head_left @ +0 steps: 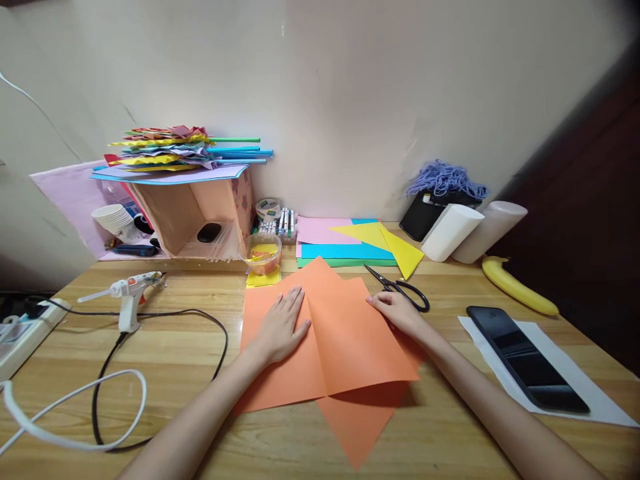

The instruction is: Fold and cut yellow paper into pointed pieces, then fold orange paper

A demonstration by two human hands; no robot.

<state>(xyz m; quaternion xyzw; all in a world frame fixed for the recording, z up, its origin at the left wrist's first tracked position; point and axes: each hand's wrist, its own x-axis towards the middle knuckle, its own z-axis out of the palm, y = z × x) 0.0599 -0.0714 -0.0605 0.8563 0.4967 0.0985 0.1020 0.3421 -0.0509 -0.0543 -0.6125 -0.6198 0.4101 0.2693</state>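
Note:
A creased sheet of orange paper (345, 340) lies in front of me, its right half raised a little off the table. Beneath it, more orange paper (357, 427) pokes out in points toward me and at the back. My left hand (285, 327) rests flat on the left half, fingers stretched, beside the crease. At the right edge, my right hand (395, 310) pinches the sheet between thumb and fingers. Just behind that hand lie black-handled scissors (405, 290), partly covered by it.
On the left are a glue gun (131, 297), its looping cable and a power strip (30, 340). Behind stand an open box (240, 207), a plastic bowl (265, 253) and coloured paper (345, 252). To the right are a phone (527, 360) and a banana (520, 287).

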